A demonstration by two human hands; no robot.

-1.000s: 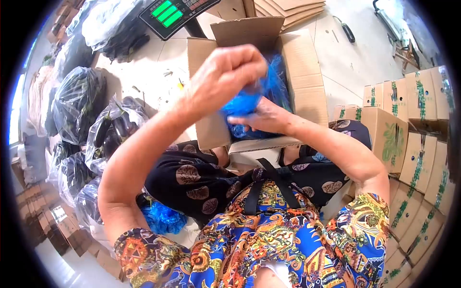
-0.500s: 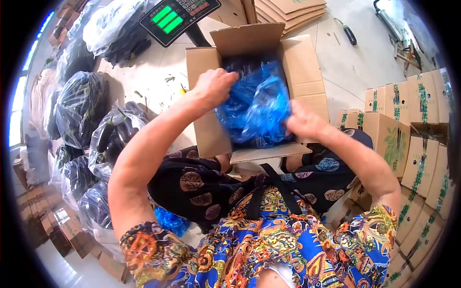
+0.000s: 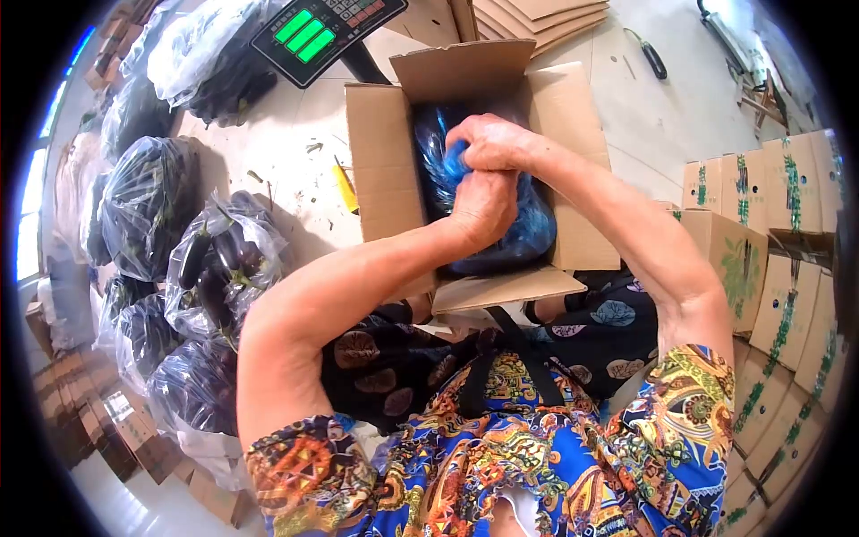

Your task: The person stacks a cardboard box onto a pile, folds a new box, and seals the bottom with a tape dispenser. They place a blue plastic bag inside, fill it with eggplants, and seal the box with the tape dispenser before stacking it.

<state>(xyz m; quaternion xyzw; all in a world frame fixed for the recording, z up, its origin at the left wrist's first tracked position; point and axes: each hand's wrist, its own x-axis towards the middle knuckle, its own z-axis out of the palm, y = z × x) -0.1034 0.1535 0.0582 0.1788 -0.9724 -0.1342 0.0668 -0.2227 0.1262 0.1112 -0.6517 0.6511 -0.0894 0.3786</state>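
Note:
An open cardboard box (image 3: 386, 166) stands in front of me between my knees, its flaps spread. Inside it lies a blue plastic bag (image 3: 530, 234), stretched over dark contents I cannot make out. My left hand (image 3: 486, 206) is closed round the bag's gathered neck, over the middle of the box. Just above it, my right hand (image 3: 490, 143) grips the bunched top of the same bag, and a bit of blue plastic pokes out by its fingers. The two hands touch, hiding part of the bag.
A scale with a lit green display (image 3: 304, 36) stands beyond the box. Clear bags of eggplants (image 3: 224, 268) crowd the left. Stacked cartons (image 3: 778, 295) line the right, and flattened cardboard (image 3: 537, 18) lies behind. A yellow object (image 3: 345, 188) and a loose eggplant (image 3: 653, 59) are on the floor.
My hands, apart at the bag's two sides before, have come together over the box. The loose, spread blue plastic is now gathered into a bunched neck between them.

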